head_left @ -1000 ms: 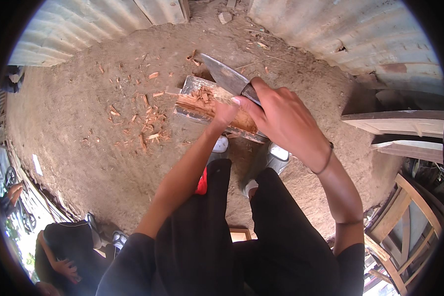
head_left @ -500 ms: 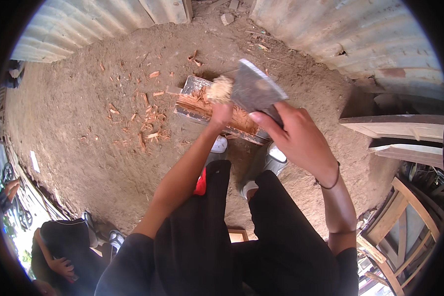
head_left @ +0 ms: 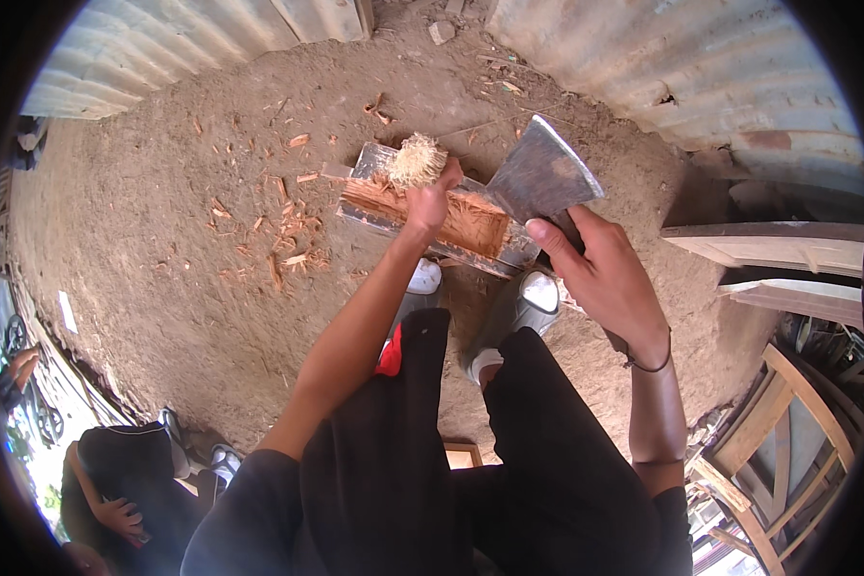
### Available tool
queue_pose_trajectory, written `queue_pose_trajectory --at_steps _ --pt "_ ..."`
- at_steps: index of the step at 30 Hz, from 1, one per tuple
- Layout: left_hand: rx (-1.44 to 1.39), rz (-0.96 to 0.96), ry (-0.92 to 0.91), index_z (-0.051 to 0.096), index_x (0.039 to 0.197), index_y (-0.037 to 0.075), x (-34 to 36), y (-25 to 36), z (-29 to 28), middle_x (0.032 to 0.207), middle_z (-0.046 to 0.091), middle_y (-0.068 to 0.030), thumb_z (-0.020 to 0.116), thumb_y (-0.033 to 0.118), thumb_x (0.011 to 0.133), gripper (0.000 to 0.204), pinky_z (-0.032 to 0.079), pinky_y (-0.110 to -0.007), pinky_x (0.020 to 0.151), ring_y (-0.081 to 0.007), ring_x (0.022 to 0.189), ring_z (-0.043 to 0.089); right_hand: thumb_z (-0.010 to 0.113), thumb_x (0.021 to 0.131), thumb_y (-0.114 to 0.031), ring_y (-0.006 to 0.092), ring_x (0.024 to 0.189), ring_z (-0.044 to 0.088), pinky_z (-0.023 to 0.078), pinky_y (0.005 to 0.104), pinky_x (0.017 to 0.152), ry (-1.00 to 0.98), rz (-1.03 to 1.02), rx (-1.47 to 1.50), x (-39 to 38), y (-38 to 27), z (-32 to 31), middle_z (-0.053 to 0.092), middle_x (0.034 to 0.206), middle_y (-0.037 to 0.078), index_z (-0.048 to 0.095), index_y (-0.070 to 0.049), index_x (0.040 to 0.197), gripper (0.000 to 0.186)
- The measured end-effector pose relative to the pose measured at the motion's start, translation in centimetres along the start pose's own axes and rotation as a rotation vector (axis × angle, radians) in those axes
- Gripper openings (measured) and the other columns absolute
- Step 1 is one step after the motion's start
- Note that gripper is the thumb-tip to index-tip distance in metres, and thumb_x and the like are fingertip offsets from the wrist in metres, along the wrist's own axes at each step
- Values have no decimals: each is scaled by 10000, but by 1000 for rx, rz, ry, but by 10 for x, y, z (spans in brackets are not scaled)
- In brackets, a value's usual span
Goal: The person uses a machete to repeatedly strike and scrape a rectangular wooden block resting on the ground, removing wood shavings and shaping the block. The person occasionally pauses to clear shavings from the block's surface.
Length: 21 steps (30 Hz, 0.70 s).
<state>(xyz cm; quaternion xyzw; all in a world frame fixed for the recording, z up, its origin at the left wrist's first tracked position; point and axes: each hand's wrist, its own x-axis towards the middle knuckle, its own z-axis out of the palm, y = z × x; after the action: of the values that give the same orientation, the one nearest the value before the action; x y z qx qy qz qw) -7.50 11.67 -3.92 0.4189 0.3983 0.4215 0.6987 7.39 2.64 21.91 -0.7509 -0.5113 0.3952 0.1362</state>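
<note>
My left hand (head_left: pixel 428 202) is closed around a chisel, whose pale wooden handle end (head_left: pixel 418 161) is frayed into fibres. Its blade is hidden below my fist. Under it lies a long wooden block (head_left: pixel 480 223), its reddish middle hollowed into a trough and its edges dark and worn. To the right of the chisel, my right hand (head_left: pixel 605 274) grips a hatchet by its handle. The wide grey hatchet head (head_left: pixel 545 171) is raised over the block's right end, apart from the chisel.
Reddish wood chips (head_left: pixel 283 235) litter the dirt floor left of the block. My shoes (head_left: pixel 538 293) are just before it. Corrugated metal sheets (head_left: pixel 682 67) stand at the back. Wooden boards (head_left: pixel 787 245) and a frame (head_left: pixel 787 442) lie right. Another person (head_left: pixel 130 470) sits at lower left.
The hatchet has moved right, away from the chisel's frayed end. My left hand, still around the chisel, has shifted slightly, and more of the trough shows.
</note>
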Motion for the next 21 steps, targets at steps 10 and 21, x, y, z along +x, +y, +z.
queue_pose_trajectory --at_steps 10,21 --pt "901 174 -123 712 1092 23 -11 -4 9 1133 714 -177 618 104 941 196 520 -457 919 -360 1062 659 638 1019 -451 290 592 545 437 424 608 121 -211 -34 -3 -5 7 559 650 151 598 23 880 496" --pt "142 181 -238 705 1083 53 -6 -72 -11 1079 730 -104 703 166 892 222 540 -420 906 -288 1024 692 599 1039 -360 410 734 700 549 473 649 92 -349 -319 23 -11 31 676 778 250 588 96 1154 471"
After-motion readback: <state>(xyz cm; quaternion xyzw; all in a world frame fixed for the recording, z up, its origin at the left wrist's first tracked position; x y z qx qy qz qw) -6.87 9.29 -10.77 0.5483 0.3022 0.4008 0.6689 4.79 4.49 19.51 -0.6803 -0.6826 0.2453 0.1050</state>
